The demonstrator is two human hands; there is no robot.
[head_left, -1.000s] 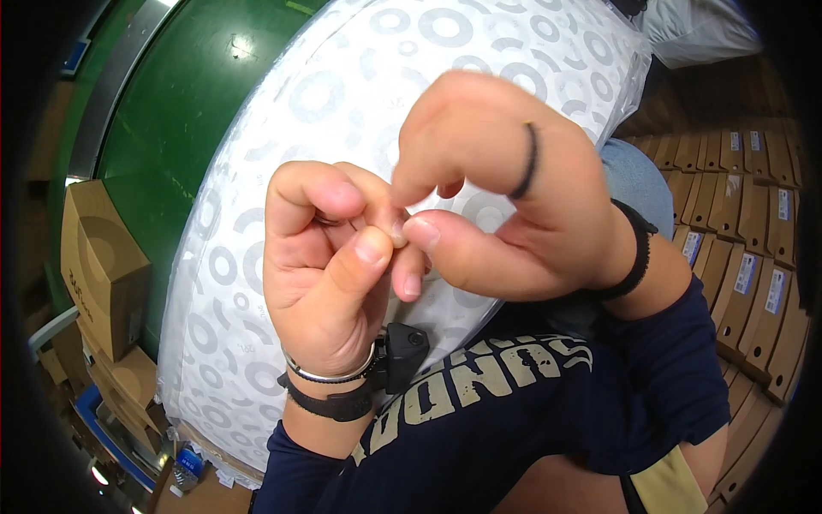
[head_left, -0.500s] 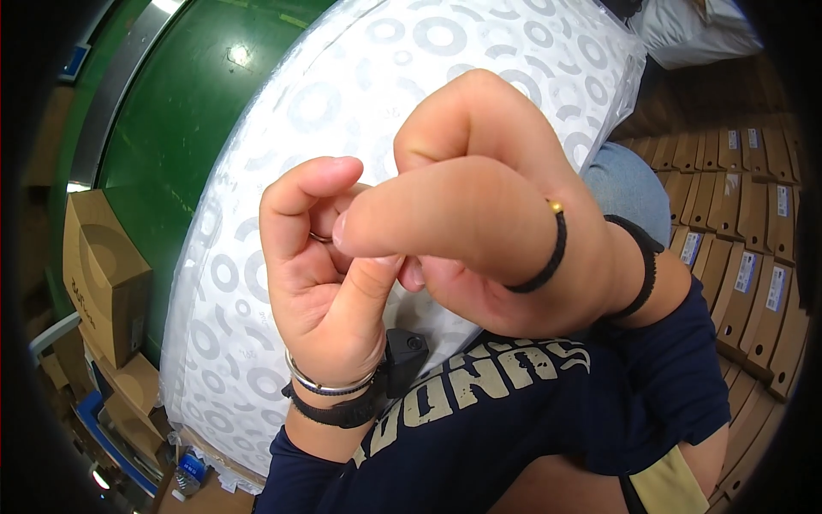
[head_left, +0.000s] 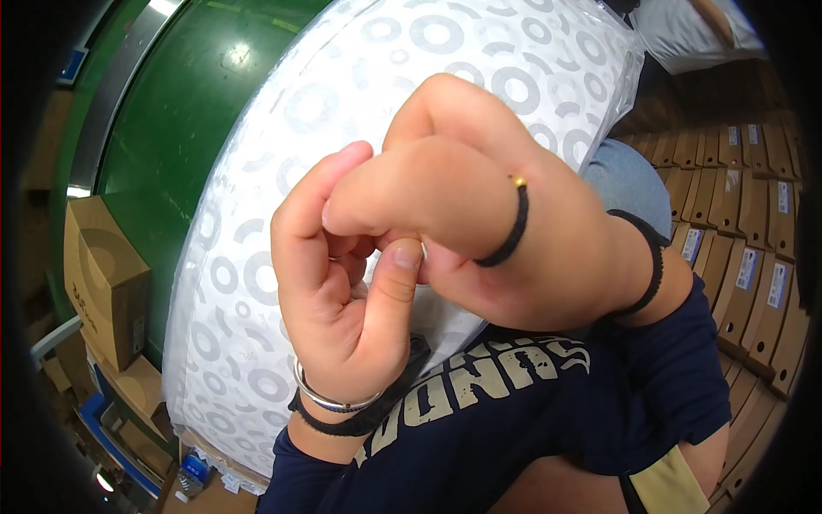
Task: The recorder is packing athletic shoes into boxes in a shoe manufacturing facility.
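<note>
My left hand (head_left: 338,291) and my right hand (head_left: 522,231) meet in front of my chest, above patterned white sheeting (head_left: 227,360). On the left hand the fingers curl inward, and its thumb tip presses close to the right hand's fingertips. My right hand is closed too, its near finger bent across the left fingers. A tiny pale edge shows by the left thumb tip; the rest is hidden, so what it is stays unclear. A silver bangle and a dark band circle my left wrist. The right hand wears a black cord ring with a gold bead and a black wristband.
A green surface (head_left: 193,103) with a metal edge lies beyond the sheeting. Brown cartons (head_left: 107,274) and a water bottle (head_left: 193,475) stand at left. Rows of brown boxes (head_left: 728,257) fill the right side. Another person's arm (head_left: 712,19) shows at the top right.
My left hand has moved slightly up and right, its thumb now higher against the right fingertips. The right hand has shifted a little left. Another person's arm has appeared at the top right.
</note>
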